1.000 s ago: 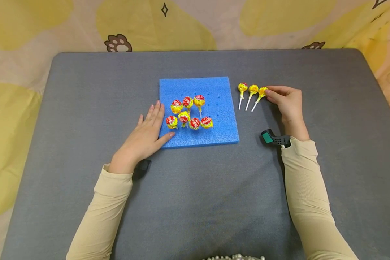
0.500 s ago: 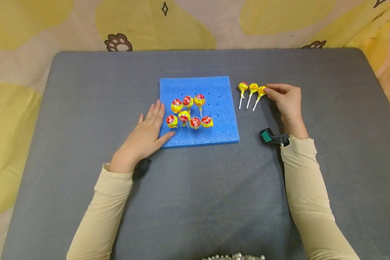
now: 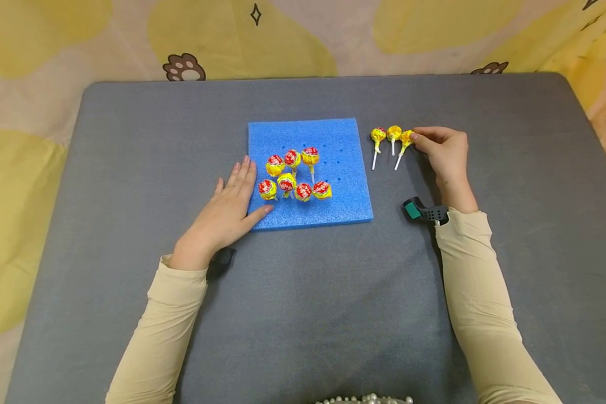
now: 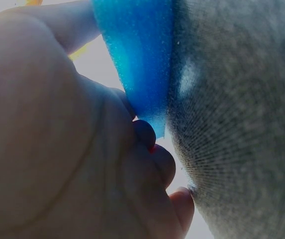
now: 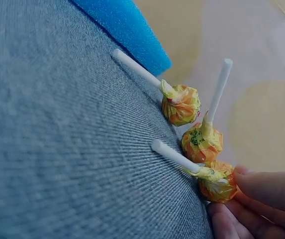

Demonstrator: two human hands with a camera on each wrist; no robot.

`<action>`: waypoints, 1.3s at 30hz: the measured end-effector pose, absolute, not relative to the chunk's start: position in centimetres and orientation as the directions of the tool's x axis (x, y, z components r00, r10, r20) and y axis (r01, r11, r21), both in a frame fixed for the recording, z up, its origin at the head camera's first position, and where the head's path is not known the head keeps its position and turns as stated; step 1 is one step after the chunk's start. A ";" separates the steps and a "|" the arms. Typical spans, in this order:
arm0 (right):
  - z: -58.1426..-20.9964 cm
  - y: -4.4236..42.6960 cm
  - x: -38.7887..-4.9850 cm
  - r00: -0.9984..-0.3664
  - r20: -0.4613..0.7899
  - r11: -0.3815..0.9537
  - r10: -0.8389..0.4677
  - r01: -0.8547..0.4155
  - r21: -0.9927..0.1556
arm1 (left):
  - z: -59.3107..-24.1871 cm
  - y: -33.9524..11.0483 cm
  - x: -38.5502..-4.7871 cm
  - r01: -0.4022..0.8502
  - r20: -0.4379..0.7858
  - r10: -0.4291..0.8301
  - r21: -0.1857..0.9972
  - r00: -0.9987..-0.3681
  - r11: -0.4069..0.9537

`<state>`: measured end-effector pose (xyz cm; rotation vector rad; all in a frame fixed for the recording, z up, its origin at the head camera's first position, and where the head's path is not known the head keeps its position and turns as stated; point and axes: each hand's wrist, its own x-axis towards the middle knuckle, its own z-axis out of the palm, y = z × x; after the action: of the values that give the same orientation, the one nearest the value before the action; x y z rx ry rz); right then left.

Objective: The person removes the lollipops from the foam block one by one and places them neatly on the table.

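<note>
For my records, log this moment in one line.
left hand: touches foam | right hand: pinches lollipop | seven lollipops in foam

Cream sleeves (image 3: 169, 325), a black wrist strap (image 3: 434, 214) and pearl-like beads (image 3: 371, 400).
The sleeves are snug and softly creased, finely ribbed on the right forearm, ending in plain cuffs above a bare left hand (image 3: 221, 216) and right hand (image 3: 446, 160); the right strap is perforated, its block (image 3: 414, 210) faced in green; a dark piece (image 3: 220, 262) shows beside the left wrist; round whitish beads line the near edge.
</note>
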<state>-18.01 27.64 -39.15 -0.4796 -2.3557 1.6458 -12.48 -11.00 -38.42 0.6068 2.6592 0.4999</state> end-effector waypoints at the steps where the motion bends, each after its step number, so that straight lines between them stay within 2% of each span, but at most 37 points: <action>1: -39.1 27.7 -18.1 -0.921 0.002 0.322 0.389 0.134 -0.937 | -38.4 -11.0 -12.5 0.340 -0.269 0.470 0.414 -0.841 0.845; 6: -39.2 27.8 -18.5 -0.928 0.017 0.339 0.373 0.119 -0.933 | -38.5 -11.0 -12.5 0.336 -0.269 0.467 0.417 -0.842 0.845; 12: -39.2 27.8 -18.7 -0.935 0.005 0.271 0.356 0.098 -0.958 | -38.4 -11.0 -12.4 0.336 -0.262 0.467 0.419 -0.845 0.844; 20: -39.1 27.7 -18.6 -0.933 0.034 0.375 0.357 0.110 -0.920 | -38.4 -11.1 -12.4 0.342 -0.257 0.471 0.419 -0.844 0.841; 26: -38.9 28.1 -18.8 -0.935 0.005 0.348 0.355 0.127 -0.929 | -38.6 -11.1 -12.5 0.344 -0.259 0.473 0.418 -0.842 0.841; 31: -38.8 28.3 -19.3 -0.956 -0.017 0.306 0.293 0.110 -0.946 | -38.6 -11.1 -12.5 0.345 -0.258 0.475 0.421 -0.842 0.839; 39: -39.0 28.4 -20.0 -0.976 -0.022 0.326 0.215 0.092 -0.941 | -38.5 -11.1 -12.5 0.337 -0.259 0.469 0.425 -0.844 0.840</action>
<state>-19.97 28.41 -38.95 -0.2871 -2.4696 1.7405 -12.48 -11.06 -38.45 0.6045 2.6640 0.5222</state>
